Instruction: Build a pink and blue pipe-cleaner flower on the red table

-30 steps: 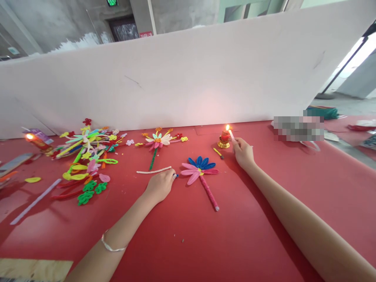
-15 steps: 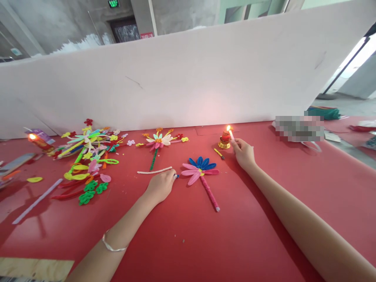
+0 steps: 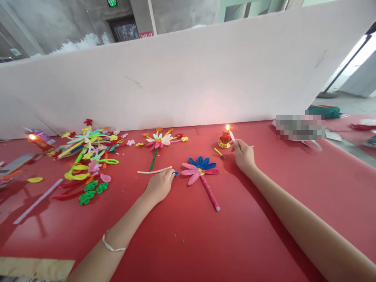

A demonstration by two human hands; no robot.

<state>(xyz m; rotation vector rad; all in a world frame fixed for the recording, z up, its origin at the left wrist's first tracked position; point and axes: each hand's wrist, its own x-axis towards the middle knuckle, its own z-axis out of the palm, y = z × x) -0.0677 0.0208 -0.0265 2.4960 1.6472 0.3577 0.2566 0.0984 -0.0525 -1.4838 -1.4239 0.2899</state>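
My right hand [image 3: 245,156] is closed around a thin whitish glue stick [image 3: 232,136], whose upper end is beside the flame of a red candle [image 3: 225,137] in a gold holder. The stick's other end pokes out behind my hand. Resting low over the table, my left hand [image 3: 160,185] pinches a small blue piece [image 3: 176,173]; most of it is hidden by the fingers. Between the hands lies a pipe-cleaner flower [image 3: 200,171] with pink and blue petals and a pink stem. A pale pipe cleaner [image 3: 154,171] lies just beyond my left hand.
A finished-looking flower [image 3: 158,141] with a green stem lies farther back. On the left are a pile of colourful pipe-cleaner pieces [image 3: 88,149] and a second lit candle [image 3: 41,145]. A short yellow stick [image 3: 219,152] lies near the gold holder. A white panel [image 3: 182,86] stands behind the red table [image 3: 182,254].
My right hand has drawn slightly down and right, with the glue stick's tip a little off the flame. The left hand has shifted slightly left, and more of the blue piece shows.
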